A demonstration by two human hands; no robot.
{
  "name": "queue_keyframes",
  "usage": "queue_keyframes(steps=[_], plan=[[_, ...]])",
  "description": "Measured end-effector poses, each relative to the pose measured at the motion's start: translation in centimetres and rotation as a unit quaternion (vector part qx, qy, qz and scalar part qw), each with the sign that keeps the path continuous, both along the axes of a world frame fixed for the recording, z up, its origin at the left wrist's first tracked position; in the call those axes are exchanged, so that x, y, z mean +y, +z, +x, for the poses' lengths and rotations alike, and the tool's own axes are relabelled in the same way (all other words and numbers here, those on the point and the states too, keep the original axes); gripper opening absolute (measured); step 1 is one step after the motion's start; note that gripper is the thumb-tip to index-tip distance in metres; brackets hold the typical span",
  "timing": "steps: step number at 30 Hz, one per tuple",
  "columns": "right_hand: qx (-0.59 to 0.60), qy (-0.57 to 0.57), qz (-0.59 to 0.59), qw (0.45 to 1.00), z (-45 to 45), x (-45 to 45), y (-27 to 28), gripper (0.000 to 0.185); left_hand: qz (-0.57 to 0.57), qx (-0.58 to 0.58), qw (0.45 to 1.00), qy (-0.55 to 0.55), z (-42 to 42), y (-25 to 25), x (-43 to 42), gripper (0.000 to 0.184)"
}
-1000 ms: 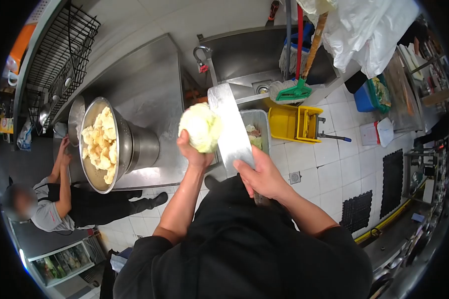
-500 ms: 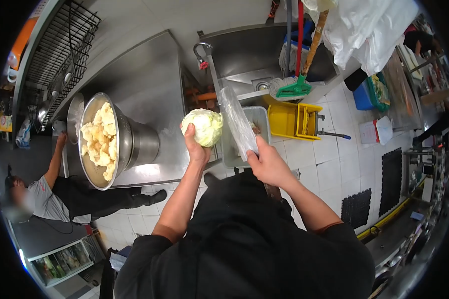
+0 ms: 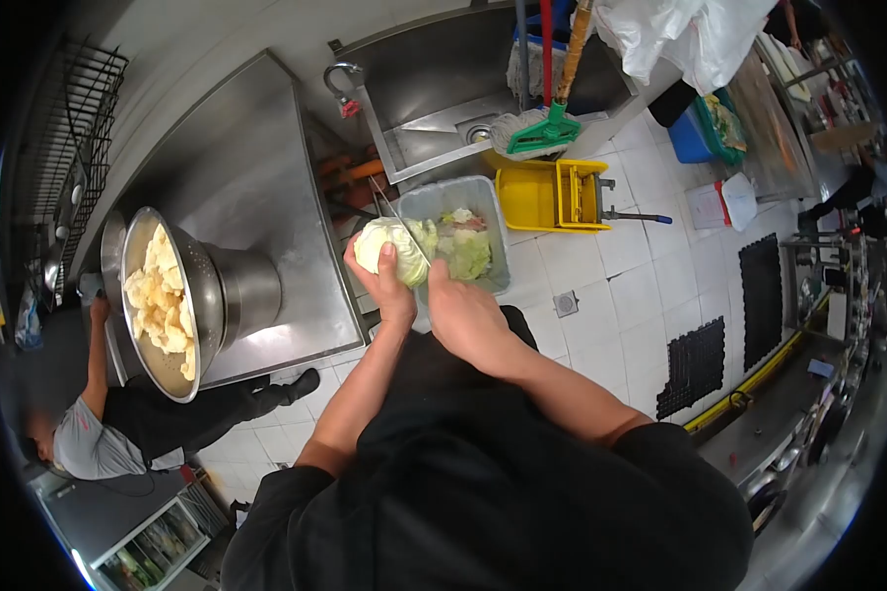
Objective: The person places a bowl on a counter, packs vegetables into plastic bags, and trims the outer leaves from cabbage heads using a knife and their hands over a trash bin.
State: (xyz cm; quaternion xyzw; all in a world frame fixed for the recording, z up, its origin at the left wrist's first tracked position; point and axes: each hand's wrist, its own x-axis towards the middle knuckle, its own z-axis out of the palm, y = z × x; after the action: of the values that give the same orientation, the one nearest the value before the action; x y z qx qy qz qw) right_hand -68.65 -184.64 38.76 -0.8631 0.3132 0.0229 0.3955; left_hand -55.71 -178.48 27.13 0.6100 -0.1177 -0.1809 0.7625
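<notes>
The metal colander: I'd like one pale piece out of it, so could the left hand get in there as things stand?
Probably not without putting down the cabbage: the left hand is gripping it. Otherwise perhaps, with a lean: the colander looks uncovered.

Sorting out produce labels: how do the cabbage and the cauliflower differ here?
The cabbage is one rounded head; the cauliflower is a heap of chunks. The cabbage is in the left hand, a knife at its side; the cauliflower lies in a metal colander. The cabbage looks pale green, the cauliflower cream-yellow. Both are pale vegetables.
</notes>
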Motion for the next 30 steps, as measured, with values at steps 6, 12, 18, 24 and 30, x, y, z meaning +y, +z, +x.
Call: queue_keyframes(steps=[6, 12, 18, 24, 30], plan=[[0.023, -0.039, 0.044, 0.998, 0.5, -0.7, -4.2, 0.022, 0.060, 0.046, 0.997, 0.005, 0.3, -0.5, -0.3, 0.061], [-0.057, -0.056, 0.098, 0.992, -1.5, -1.6, -5.1, 0.027, 0.033, 0.158, 0.987, -0.017, 1.9, -2.0, 0.7, 0.054], [-0.082, -0.043, 0.039, 0.995, -2.0, -1.3, -4.7, 0.026, -0.051, 0.268, 0.962, -0.032, 2.8, -3.3, 1.8, 0.040], [-0.077, -0.034, 0.030, 0.996, -1.4, -1.6, -3.4, 0.028, -0.063, 0.255, 0.965, 0.021, 3.0, -3.7, 1.3, 0.039], [-0.144, -0.107, 0.085, 0.980, -1.2, -2.4, -4.0, 0.027, -0.098, 0.274, 0.956, -0.033, 3.2, -1.0, 1.1, 0.051]])
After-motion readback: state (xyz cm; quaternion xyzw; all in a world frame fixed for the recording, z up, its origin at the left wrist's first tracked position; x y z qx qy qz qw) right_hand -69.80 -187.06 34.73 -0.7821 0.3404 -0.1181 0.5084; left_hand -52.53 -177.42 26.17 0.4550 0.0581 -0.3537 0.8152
